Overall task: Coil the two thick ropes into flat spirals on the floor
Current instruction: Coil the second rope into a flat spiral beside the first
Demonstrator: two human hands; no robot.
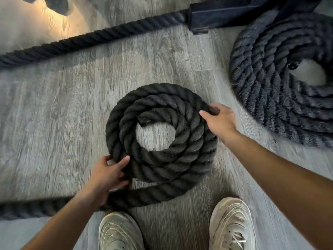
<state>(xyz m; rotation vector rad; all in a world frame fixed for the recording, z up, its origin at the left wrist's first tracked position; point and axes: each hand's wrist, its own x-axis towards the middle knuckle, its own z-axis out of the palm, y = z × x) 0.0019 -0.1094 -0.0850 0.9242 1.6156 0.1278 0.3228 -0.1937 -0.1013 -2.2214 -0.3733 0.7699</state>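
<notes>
Soft even daylight, warm glare patch on the floor [45, 20] top left, blurred, wide-angle-bent edges.

Grey plank floor [63, 105], 2 rope coils [162, 141], shoes [119, 231]

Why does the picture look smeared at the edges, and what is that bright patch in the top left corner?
Head view: the middle coil and both hands are fairly sharp, while the big coil on the right and the floor at the edges streak with motion blur. The wide lens bends the long rope into a curve. The bright patch is warm light glaring on the floor.
</notes>
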